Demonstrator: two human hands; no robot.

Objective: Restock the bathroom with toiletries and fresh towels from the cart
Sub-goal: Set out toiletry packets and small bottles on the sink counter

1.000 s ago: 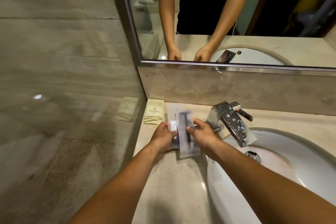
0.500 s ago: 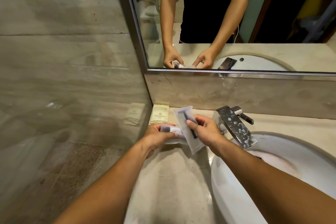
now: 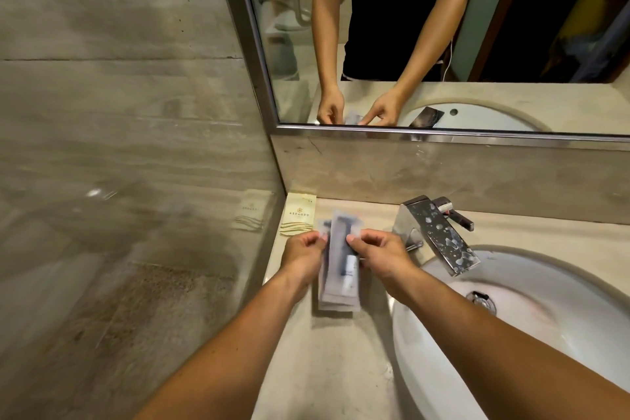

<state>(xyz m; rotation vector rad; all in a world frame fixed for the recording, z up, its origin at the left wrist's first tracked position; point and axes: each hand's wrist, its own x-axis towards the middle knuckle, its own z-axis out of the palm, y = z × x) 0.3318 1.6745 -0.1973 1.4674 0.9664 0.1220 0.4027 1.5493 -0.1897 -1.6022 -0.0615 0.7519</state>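
Clear plastic toiletry packets (image 3: 339,269), one showing a dark razor and a small white tube, lie stacked lengthwise over the beige counter (image 3: 327,368) left of the sink. My left hand (image 3: 301,257) pinches their left edge with curled fingers. My right hand (image 3: 381,254) pinches the right edge near the top. A cream sachet with gold print (image 3: 298,215) lies flat in the counter's back left corner, just beyond the packets.
A white oval sink (image 3: 545,324) takes up the right, with a wet chrome faucet (image 3: 439,233) at its back. A mirror (image 3: 443,37) hangs above the backsplash, reflecting my arms. A stone wall (image 3: 119,147) closes off the left side.
The packets, held crossed and tilted half a second ago, are now lined up in one stack pointing away from me. Both hands have moved slightly lower and stay on the packets.
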